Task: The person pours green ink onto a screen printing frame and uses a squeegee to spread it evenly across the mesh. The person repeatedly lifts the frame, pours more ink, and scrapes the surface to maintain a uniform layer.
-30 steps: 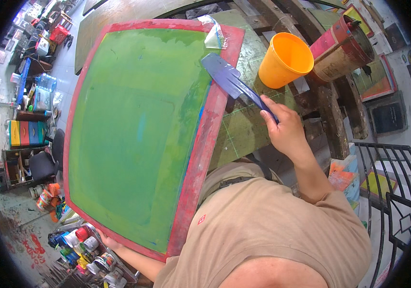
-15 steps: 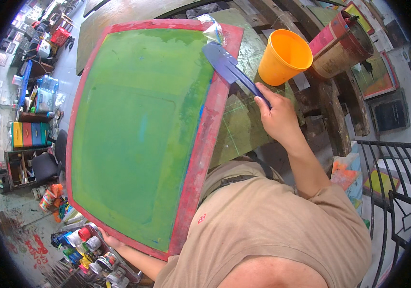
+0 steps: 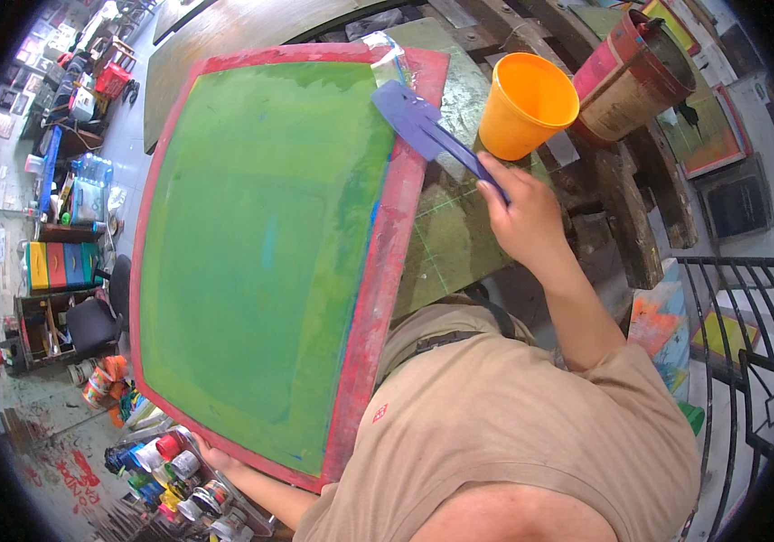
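Observation:
A large screen printing frame (image 3: 394, 212) with a red-stained border and green mesh (image 3: 233, 253) is tilted up in front of me. My left hand (image 3: 215, 456) grips its lower left edge, the fingers partly hidden behind it. In my right hand (image 3: 527, 208) is the handle of a purple-blue spatula (image 3: 409, 117). Its broad blade lies over the upper right of the mesh and border, just below a shiny strip of plastic or tape (image 3: 387, 56) at the corner. A wet, darker green patch runs down the mesh beside the blade.
An orange bucket (image 3: 509, 135) stands on a greenish board (image 3: 445, 230) beyond my right hand. Stained pails (image 3: 626, 108) sit farther right near wooden beams (image 3: 626, 217). Several ink pots (image 3: 188, 465) crowd below my left hand. A black metal railing (image 3: 739, 361) is at the right.
The spatula blade has shifted slightly left and down along the frame's upper right corner. The whole view has shifted a little; both hands keep their holds.

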Action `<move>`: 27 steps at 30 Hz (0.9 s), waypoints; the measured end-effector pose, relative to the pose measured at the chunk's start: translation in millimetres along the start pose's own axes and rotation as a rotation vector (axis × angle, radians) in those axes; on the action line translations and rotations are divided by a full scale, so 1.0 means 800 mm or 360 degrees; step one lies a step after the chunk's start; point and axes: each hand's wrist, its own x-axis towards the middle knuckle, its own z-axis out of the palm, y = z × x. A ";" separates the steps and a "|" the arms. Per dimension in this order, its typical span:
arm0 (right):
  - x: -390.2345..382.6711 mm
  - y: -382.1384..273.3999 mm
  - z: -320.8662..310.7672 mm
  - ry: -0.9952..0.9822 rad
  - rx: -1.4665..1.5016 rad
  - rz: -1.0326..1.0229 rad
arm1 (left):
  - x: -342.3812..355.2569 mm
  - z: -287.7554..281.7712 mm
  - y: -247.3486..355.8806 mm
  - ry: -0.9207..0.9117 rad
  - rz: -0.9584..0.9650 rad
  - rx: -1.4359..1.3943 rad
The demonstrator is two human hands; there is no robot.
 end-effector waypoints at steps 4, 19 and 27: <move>0.032 -0.004 0.016 0.0076 -0.0170 0.0031 | 0.001 0.000 0.002 0.0012 -0.0004 0.0001; 0.043 -0.058 0.059 0.0068 0.0377 -0.0425 | -0.007 0.039 0.020 0.0436 -0.0129 0.0310; 0.000 -0.051 0.081 0.0168 0.0370 -0.0707 | 0.091 0.146 0.168 0.0572 0.1102 0.1377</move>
